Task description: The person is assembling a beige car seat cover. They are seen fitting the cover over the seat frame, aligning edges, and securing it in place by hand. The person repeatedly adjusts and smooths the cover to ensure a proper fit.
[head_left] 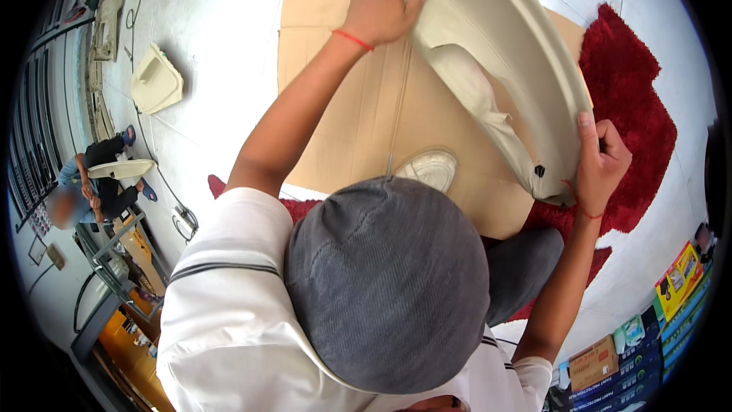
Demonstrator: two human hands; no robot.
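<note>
Gripping beige panel (503,38) over cardboard (358,107)

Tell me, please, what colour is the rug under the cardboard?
Deep red rug, clearest in the head view.

Bright, even daylight washes the pale floor (229,38) almost white with glare. Around the cardboard sheet (358,107), shadows are soft. Fisheye bending and black vignette grow toward the rim; focus is sharp.

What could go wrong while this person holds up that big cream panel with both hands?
The beige panel is long and held only at its ends by the left hand and right hand, so it might flex or slip. If dropped, it could land partly off the cardboard sheet onto the hard floor and get scuffed.
</note>
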